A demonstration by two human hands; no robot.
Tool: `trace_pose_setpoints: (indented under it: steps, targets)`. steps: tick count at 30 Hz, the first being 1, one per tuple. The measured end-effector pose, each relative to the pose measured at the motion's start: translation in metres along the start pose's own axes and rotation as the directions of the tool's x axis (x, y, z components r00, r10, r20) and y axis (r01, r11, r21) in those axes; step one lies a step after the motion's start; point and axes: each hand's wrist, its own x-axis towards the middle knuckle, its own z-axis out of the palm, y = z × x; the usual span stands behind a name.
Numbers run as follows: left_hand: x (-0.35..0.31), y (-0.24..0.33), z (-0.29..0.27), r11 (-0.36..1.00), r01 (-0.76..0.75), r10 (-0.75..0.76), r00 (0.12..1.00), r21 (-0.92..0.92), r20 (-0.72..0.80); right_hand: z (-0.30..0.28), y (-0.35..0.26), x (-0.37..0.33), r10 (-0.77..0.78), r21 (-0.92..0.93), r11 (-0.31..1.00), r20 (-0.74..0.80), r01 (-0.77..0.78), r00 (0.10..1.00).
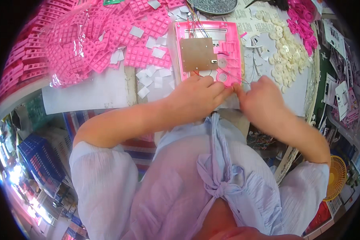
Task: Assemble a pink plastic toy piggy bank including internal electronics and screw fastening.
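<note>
A pink plastic casing (239, 48) lies on the worktable in front of me, its inner side facing up. Over its left half sits a brown circuit board (197, 54), with thin coloured wires running from its far edge. A round pink ring (222, 77) shows at the casing's near right part. My left hand (202, 94) is closed over the casing's near edge, fingers bent. At the near right corner my right hand (262, 102) has its fingers curled, with one fingertip meeting the left hand's. Thin wires (244, 81) pass close to it; whatever it pinches is hidden.
Pink button pads (144, 58) and white square pieces (158, 82) cover the table's left side, beside a clear plastic bag (70, 52) of pink parts. Cream round discs (286, 56) and magenta pieces (302, 20) lie at right. A dish of metal bits (215, 5) stands beyond the casing.
</note>
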Motion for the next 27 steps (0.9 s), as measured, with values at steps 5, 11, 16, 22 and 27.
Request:
trace_pose_setpoints:
  steps: [5,11,16,22,27]
  targets:
    - [-0.005,0.0,0.01,1.0,0.022,-0.023,0.995,-0.011,-0.093,-0.023,0.029,0.09,0.341,0.577,0.817,-0.451,-0.022,0.825]
    - [-0.002,-0.02,-0.005,0.922,0.181,-0.228,0.968,-0.343,-0.103,-0.002,0.029,0.137,0.344,0.339,0.916,-0.391,-0.214,0.854]
    - [0.025,-0.098,-0.016,0.846,0.467,-0.533,0.718,-0.257,-0.449,0.013,0.026,0.141,0.357,0.246,0.932,-0.505,-0.266,0.786]
    - [0.038,-0.107,-0.006,0.796,0.567,-0.598,0.681,-0.212,-0.422,0.013,0.02,0.116,0.531,0.813,0.581,-0.338,-0.044,0.777]
    - [0.042,-0.107,-0.006,0.791,0.562,-0.606,0.666,-0.241,-0.436,0.024,0.012,0.107,0.082,0.408,0.865,-0.691,0.294,0.718]
